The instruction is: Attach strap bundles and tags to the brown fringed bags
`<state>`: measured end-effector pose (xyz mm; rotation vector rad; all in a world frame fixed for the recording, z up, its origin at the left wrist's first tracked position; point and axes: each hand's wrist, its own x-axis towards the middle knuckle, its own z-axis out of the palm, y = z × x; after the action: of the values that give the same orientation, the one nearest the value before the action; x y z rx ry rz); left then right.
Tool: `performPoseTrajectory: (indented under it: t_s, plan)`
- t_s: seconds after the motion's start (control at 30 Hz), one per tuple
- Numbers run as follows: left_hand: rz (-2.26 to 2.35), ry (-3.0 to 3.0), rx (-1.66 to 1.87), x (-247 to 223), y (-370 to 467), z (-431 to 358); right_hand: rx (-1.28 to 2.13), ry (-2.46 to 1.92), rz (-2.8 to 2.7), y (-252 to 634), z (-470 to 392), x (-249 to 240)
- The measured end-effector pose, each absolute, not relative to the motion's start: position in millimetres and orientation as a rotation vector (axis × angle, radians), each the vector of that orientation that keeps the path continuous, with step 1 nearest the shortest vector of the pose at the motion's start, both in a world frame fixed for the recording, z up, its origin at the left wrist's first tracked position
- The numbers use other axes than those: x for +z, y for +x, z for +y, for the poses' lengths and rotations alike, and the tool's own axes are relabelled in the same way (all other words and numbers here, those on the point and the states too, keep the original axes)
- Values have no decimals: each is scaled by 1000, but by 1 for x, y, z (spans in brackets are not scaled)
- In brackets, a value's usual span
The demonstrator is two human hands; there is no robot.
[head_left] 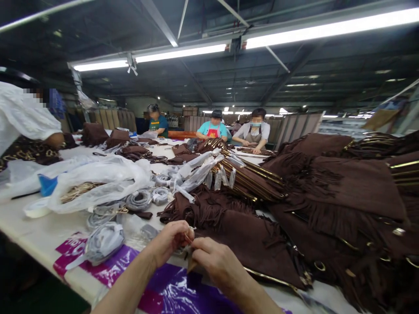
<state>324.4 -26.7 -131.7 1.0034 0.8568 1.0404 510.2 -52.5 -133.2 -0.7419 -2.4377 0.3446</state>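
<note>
The left hand (170, 241) is curling inward with its fingers closed, thumb and forefinger pinching a small pale piece (189, 236) right at the fingertips. The right hand (218, 261) is meeting it from the other side, fingers bent and bunched together, tips touching the same spot, so both hands are pinching tight on it. The piece is too small and too covered by fingers to tell what it is. A thin brown tip (191, 265) is poking down just below the hands; whether the right hand is holding it cannot be told.

The hands are hovering over the near edge of the table (39, 235), above a purple plastic sheet (170, 292). Just beyond them a brown fringed bag (248, 244) is lying flat, its gold zip edge running past the right wrist. More brown bags (343, 187) are piling up to the right. To the left, a grey wrapped bundle (103, 242) is lying on the purple sheet, with clear plastic bags (104, 174) and grey rolls (139, 199) farther back. Other people are working at the far end of the table and at the left edge.
</note>
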Motion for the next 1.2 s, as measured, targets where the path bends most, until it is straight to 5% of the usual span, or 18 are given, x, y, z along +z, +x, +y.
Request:
performPoseTrajectory:
  t_s: [0.47, 0.77, 1.03, 1.2]
  plan:
    - [723, 703, 1043, -133, 316, -32, 186, -1133, -1889, 488, -28, -141]
    - [767, 893, 1095, -130, 320, -37, -6, -1268, -2334, 485, -34, -122]
    - [1172, 1629, 1158, -112, 302, -37, 566, -1083, -2164, 507, -35, -110]
    - [1533, 1760, 1435, -83, 250, -41, 130, -1357, -2475, 526, -38, -129]
